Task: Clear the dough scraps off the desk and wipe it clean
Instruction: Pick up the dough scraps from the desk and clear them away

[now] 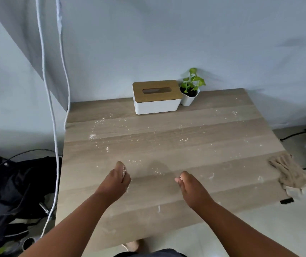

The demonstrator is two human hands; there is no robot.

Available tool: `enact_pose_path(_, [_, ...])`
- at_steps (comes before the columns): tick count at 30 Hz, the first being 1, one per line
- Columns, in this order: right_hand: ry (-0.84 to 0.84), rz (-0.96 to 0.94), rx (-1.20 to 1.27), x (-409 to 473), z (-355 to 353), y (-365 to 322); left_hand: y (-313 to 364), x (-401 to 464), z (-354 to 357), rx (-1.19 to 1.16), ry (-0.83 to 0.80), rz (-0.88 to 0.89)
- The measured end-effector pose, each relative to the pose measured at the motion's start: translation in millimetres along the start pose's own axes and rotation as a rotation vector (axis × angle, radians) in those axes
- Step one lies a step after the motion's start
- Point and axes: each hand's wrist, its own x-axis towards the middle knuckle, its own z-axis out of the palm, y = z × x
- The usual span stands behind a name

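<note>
Both hands hover low over the desk (167,210): left hand (117,179) and right hand (191,188) have fingers curled in, seemingly pinching white dough scraps (100,134) to gather them. Crumbs dot the middle; cloth (289,172) waits at the right edge for wiping.

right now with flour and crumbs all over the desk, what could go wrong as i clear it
Sweeping loose scraps toward the left edge may drop them onto the dark bags and cables on the floor. The cloth hangs over the right edge of the desk and could slide off. Both the left hand and the right hand seem to pinch bits, which could fall.
</note>
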Motion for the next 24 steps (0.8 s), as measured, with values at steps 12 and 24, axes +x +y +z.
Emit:
enact_pose_path(12, [0.232, 0.368, 0.341, -85.9, -38.2, 104.0, 129.7, -8.0, 96.5, 0.053, -0.13, 0.106])
enact_pose_path(24, [0.368, 0.563, 0.443, -215.4, -63.2, 223.5, 239.2, -72.6, 220.9, 0.388, -0.27, 0.294])
